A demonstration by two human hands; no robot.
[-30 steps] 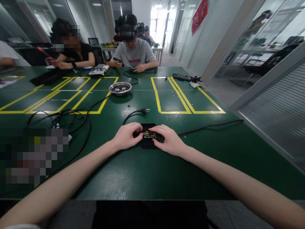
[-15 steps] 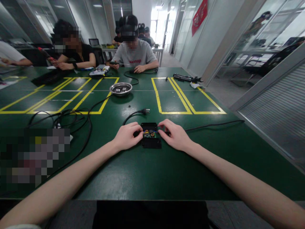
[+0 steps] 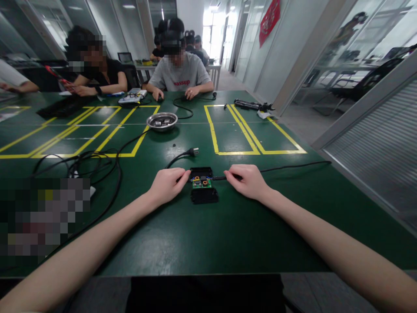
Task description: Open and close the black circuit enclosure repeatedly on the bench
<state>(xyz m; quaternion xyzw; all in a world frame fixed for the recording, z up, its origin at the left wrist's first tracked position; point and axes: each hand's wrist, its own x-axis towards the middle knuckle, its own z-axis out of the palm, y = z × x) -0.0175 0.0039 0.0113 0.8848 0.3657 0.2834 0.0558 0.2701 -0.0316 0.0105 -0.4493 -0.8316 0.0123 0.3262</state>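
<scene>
A small green circuit board (image 3: 202, 184) with copper coils lies between two black case halves. The far case half (image 3: 201, 170) is partly hidden behind it; the near case half (image 3: 204, 196) lies open in front. At the board's left end, my left hand (image 3: 167, 186) is closed in a pinch on the black plug cable (image 3: 177, 159), whose end is mostly covered by the fingers. To the right, my right hand (image 3: 248, 181) pinches the black cable (image 3: 293, 166) a short way from the board. Blue wires show at both board ends.
Beyond my hands lies a plug (image 3: 193, 151). A metal bowl (image 3: 162, 122) holds small metal parts. Coiled black cables (image 3: 78, 163) lie at left. A black tool-like object (image 3: 252, 104) rests at far right. Across the green table (image 3: 182, 243), a person in a grey shirt (image 3: 179, 71) works.
My right hand has moved right, away from the board's end, and now pinches the cable there. My left hand has drawn slightly left. The view has shifted a little.
</scene>
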